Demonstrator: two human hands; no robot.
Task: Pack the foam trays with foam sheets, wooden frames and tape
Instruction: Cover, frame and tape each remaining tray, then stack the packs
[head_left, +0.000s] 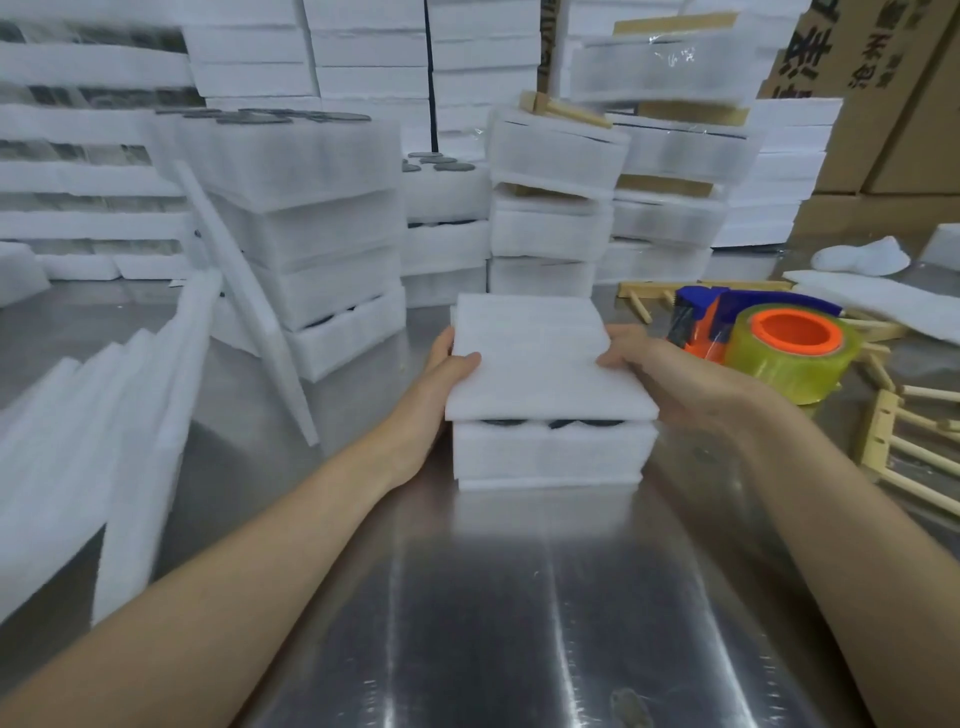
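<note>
Far left: loose foam sheets stand on edge, leaning, blurred. Next to them a long foam strip leans against a stack of foam trays, with dark round pieces visible on the top tray.

Centre: left hand grips the left edge of a white foam sheet, thumb on top and fingers curled down the side. The sheet lies flat over a foam tray, which sits on the metal table in front of the person. A thin gap at the near edge shows dark round items inside the tray. Right hand pinches the sheet's right edge, thumb on top; its fingers go under and are hidden.

Behind: taller tray stacks, some with wood pieces on top.

Right: a blue and orange tape dispenser with a yellowish tape roll stands just beside the right hand. Wooden frames lie on the table past the roll. Cardboard boxes are at the top right.
</note>
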